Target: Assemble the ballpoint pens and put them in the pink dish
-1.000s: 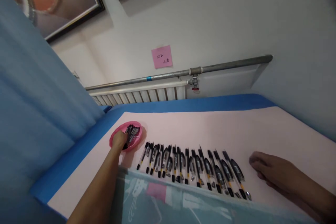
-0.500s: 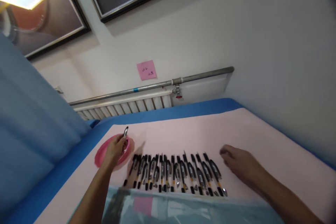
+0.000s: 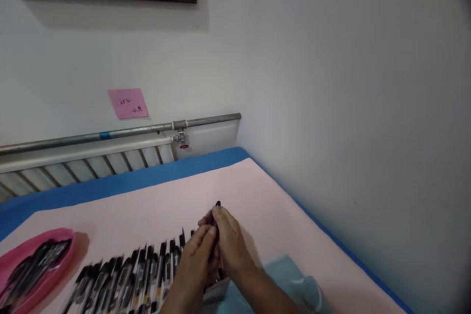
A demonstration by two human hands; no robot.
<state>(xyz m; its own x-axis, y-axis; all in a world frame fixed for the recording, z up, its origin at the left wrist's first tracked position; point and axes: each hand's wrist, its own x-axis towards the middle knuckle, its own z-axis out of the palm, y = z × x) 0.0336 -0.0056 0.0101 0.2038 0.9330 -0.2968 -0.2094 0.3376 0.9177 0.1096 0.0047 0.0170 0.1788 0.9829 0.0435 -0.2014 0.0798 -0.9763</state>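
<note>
A slim, black, plastic-looking pen (image 3: pixel 218 203) stands at the frame's lower centre, long axis running up-frame with its top leaning slightly right, pinched by the left hand (image 3: pixel 197 250) and right hand (image 3: pixel 232 240) from either side, neither nearer.

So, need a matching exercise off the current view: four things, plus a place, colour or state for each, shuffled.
1. pink dish
2. sticky note
3. valve handle
4. left hand and right hand

A. red
B. together, closed around a slim black piece
C. on the wall, above the pipe
D. at the left edge, dark pen parts in it

Pairs: 1-D, 2-C, 3-A, 4-B
</note>
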